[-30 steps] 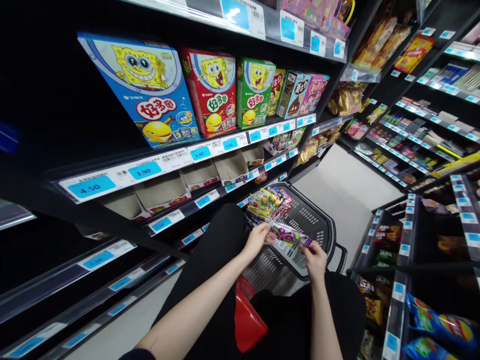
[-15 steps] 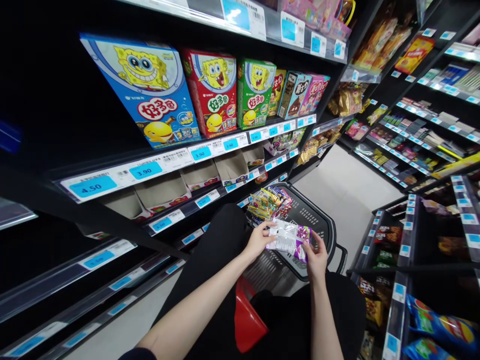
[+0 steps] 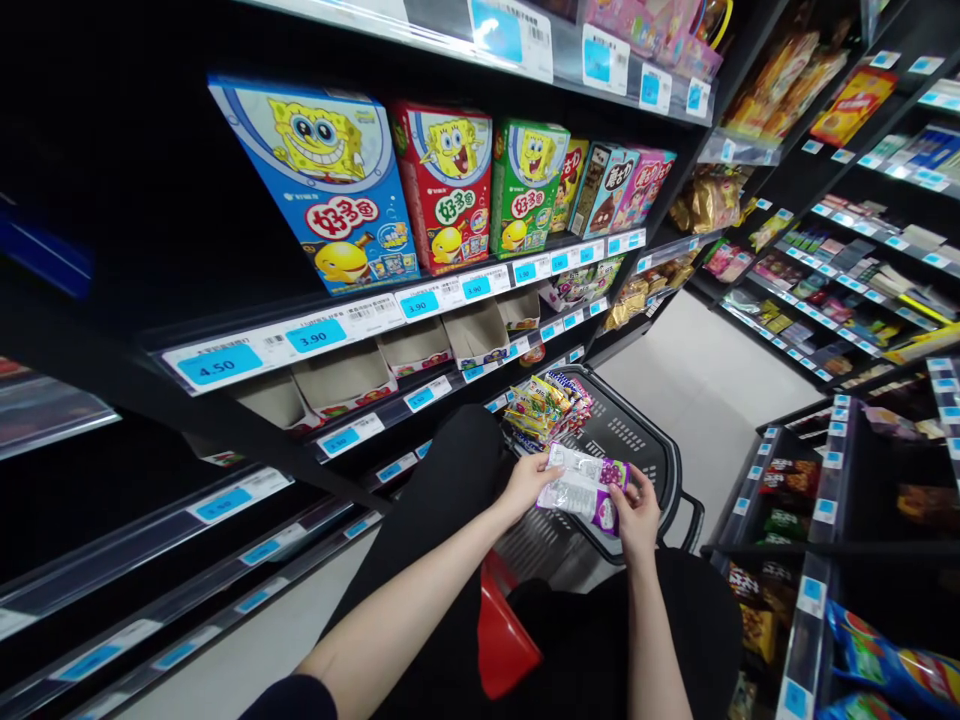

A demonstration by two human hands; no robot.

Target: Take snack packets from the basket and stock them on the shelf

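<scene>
Between my two hands is a small purple and silver-white candy bag [image 3: 579,482], its printed back turned up toward me. My left hand [image 3: 531,484] pinches its left end. On the right end, the fingers and thumb of my right hand [image 3: 636,505] are closed. The bag hangs over a dark grey shopping basket [image 3: 637,430] on the floor between my knees. In the basket's far left part lies a pile of colourful snack packets [image 3: 546,405], apart from my hands.
At the left stands a shelf with a blue snack box [image 3: 330,190], a red box [image 3: 448,190] and a green box [image 3: 529,190]. Open cardboard trays [image 3: 341,375] sit below. Lower shelving with chip bags [image 3: 892,650] is on the right. A red object [image 3: 506,640] is below me.
The whole scene has shifted slightly right in view as my head turned. Both hands keep hold of the candy bag, which is tilted a little differently.
</scene>
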